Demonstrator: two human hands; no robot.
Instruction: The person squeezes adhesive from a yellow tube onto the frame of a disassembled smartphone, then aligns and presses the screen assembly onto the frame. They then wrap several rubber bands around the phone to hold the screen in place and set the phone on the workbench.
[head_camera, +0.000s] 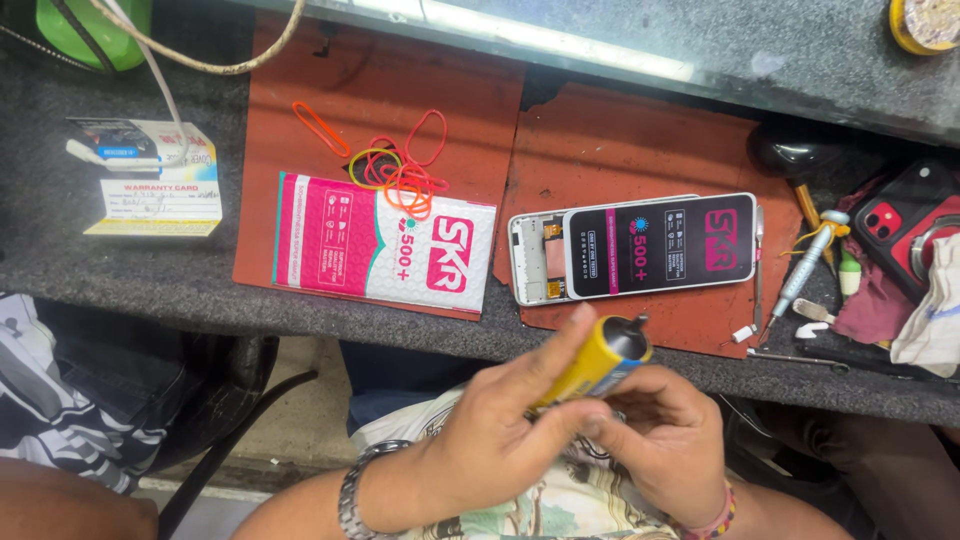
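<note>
A pink-and-white packet (385, 243) lies flat on the left red mat (300, 190). Loose rubber bands (400, 165), orange, red and yellow, lie at the packet's upper edge, partly on it. On the right red mat (620, 140) lies an opened phone (535, 258); a new screen (660, 245) with a printed film rests over it, leaving the phone's left end exposed. Just right of the screen: tweezers (759, 262), a screwdriver (808, 262) and small bits. A red phone (890, 225) and a white cloth (930, 310) lie at the far right. A stack of cards (155, 185) sits at left, well apart from the mats. A cable (215, 68) crosses the upper left corner.
</note>
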